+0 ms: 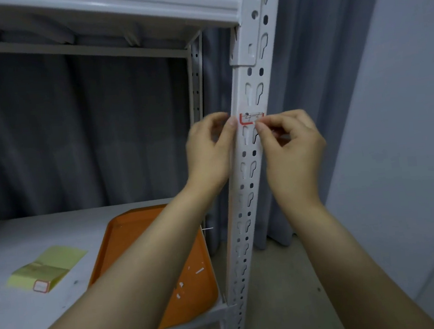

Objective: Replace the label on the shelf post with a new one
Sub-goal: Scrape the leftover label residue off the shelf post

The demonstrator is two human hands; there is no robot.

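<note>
Shelving of white metal stands before a grey curtain (74, 125), with a pale wall (405, 119) at 3 o'clock. Just above centre, the red-edged label (248, 120) sits on the post (250, 187). The right hand (291, 149) has its fingers pinched together on the label's right edge. The left hand (206, 152) has its fingers curled on the post's left edge. An orange tray (127, 239) lies on the shelf (32, 235) at 7 o'clock, and a yellow sticker sheet (58, 259) at 8.

backdrop: a dark grey curtain (74, 125) hangs in folds behind your rack and runs on to the right | right: you face a plain pale wall (402, 93) | floor (274, 278): bare, grey | furniture: white metal rack, upper beam (116, 7) overhead, pale lower board (45, 234) before you | light: dim, even
</note>
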